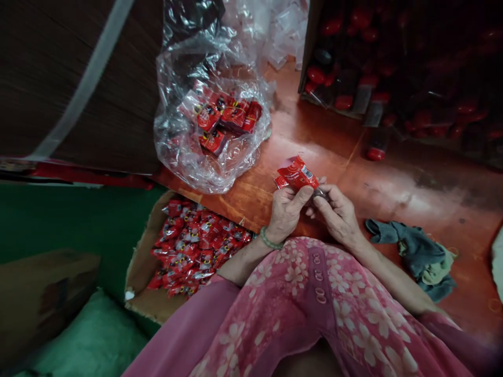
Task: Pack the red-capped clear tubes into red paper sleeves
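Observation:
My left hand (286,210), with a green bead bracelet on its wrist, pinches a small red printed packet (299,172) between thumb and fingers. White print and a barcode-like patch show on its upper side. At its lower, dark end, my right hand (338,213) closes thumb and fingers on the same packet. Both hands hold it just above the front edge of the reddish-brown table (326,141). To the left of the hands lies a clear plastic bag (220,175) holding several similar red packets (234,113).
Below the table's left edge stands a cardboard box (143,251) full of red packets (196,241). A dark cloth (416,246) lies at right. Red-capped containers (369,94) crowd the back right. Translucent pieces (288,29) lie at the back. A pale green sack (94,335) sits lower left.

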Tool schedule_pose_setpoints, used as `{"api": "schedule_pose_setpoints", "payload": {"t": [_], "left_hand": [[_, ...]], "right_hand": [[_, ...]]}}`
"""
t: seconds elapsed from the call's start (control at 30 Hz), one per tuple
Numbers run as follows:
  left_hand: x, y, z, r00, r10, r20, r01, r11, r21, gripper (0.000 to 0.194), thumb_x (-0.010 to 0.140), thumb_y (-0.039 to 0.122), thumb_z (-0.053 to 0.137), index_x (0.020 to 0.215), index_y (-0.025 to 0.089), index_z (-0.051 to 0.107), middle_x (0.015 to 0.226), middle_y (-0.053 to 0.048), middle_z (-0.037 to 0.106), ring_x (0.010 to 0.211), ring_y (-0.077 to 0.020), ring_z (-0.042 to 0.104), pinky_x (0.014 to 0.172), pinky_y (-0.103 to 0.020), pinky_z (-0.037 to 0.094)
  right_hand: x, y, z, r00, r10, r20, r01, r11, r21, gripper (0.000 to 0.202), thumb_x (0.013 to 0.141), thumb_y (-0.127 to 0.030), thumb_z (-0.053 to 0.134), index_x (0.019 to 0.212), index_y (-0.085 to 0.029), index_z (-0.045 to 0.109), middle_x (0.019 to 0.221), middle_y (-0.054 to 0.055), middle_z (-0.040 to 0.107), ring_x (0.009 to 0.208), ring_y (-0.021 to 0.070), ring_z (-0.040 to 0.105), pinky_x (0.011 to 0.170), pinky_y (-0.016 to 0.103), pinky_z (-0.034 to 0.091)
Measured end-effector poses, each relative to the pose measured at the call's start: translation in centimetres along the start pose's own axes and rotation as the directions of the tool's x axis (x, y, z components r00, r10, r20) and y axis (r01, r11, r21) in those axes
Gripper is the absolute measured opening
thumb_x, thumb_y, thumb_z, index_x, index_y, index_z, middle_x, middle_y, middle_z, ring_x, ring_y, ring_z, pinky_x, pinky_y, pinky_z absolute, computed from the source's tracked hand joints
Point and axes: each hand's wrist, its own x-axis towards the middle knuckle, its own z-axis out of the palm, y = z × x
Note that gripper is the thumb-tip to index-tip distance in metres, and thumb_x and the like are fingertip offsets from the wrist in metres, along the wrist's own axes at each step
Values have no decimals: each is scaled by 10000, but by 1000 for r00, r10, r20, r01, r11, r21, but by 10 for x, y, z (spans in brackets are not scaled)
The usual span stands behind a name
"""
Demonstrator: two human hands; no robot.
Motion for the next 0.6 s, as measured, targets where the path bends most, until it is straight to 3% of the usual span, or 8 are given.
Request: {"api": "schedule_pose_setpoints", "payload": {"t": [0.1, 0.2, 0.33, 0.43, 0.53, 0.6], "left_hand": [[-1, 4, 1, 1000, 3, 12, -3, 1000, -6, 560, 829, 682, 714, 876, 127, 770, 459, 28, 544, 394, -87, 473, 440, -235, 407], [0, 13, 1, 998, 54, -44, -56, 997, -55, 550, 767, 699, 761, 843, 155, 736, 551, 9, 633, 406, -90, 496, 459, -252, 473], [3, 24, 3, 984, 123, -129, -138, 984, -111, 566, 713, 704, 801, 947, 194, 729, 888, -64, 787, 743, -172, 726, 688, -293, 596], [3, 25, 3, 981, 148, -127, -162, 981, -106, 495, 748, 656, 800, 940, 205, 725, 1010, -74, 796, 1005, -221, 752, 821, -309, 601], [0, 20, 3, 993, 97, -68, -100, 994, -46, 504, 773, 679, 760, 914, 195, 738, 1046, -90, 796, 974, -219, 744, 706, -272, 569], [-2, 17, 2, 999, 44, -31, -44, 999, -16, 529, 791, 696, 728, 943, 190, 750, 1062, -96, 795, 789, -168, 710, 559, -247, 489]], "right_hand": [[3, -6, 2, 996, 67, 63, -74, 990, 122, 358, 922, -569, 688, 968, -225, 599, 723, -27, 678, 584, 114, 650, 546, 232, 539], [6, -12, 4, 994, 63, 84, -72, 991, 109, 336, 930, -544, 686, 1005, -226, 606, 759, -24, 683, 588, 105, 646, 556, 226, 547], [9, -10, 7, 997, -11, 74, 14, 999, -40, 274, 961, -492, 652, 1050, -234, 627, 754, -30, 663, 606, 114, 640, 596, 244, 551], [10, -7, 8, 992, -114, 52, 123, 966, -228, 231, 955, -452, 656, 1034, -234, 653, 783, -15, 678, 637, 130, 643, 639, 275, 544], [9, -7, 9, 989, -143, 27, 145, 956, -253, 224, 950, -453, 657, 1004, -236, 662, 767, -14, 683, 634, 137, 639, 631, 282, 542], [10, -9, 10, 997, -72, 29, 75, 986, -150, 251, 935, -481, 680, 1000, -240, 655, 733, -26, 675, 596, 134, 640, 585, 272, 545]]}}
